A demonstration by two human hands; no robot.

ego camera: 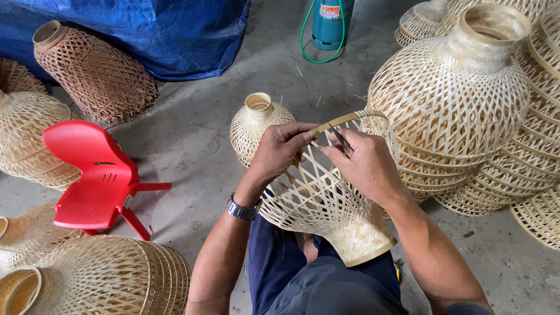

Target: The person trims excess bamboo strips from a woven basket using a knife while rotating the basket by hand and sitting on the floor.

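Work piece: pale open-weave bamboo lampshade frame (324, 204), bell-shaped, lying across the person's lap at centre frame, narrow tightly woven neck toward the body, wide mouth pointing away.
Rim: flat bamboo hoop strip (344, 119) arched over the mouth, just above centre.
Left hand (280, 149): fingers closed together, pinching the hoop strip at the rim; metal wristwatch (242, 210) on the wrist.
Right hand (364, 163): fingers clamped on a thin dark metal tool (341, 140), its tip at the rim.
Handling (judged): light, springy, thin splints likely to snap or splinter if squeezed; best held at the stiffer hoop or dense neck.
Surroundings: stacked finished pale woven shades (461, 99) at right; brown woven shade (93, 73) upper left; red plastic chair (93, 175) tipped over at left; grey concrete floor (192, 134).
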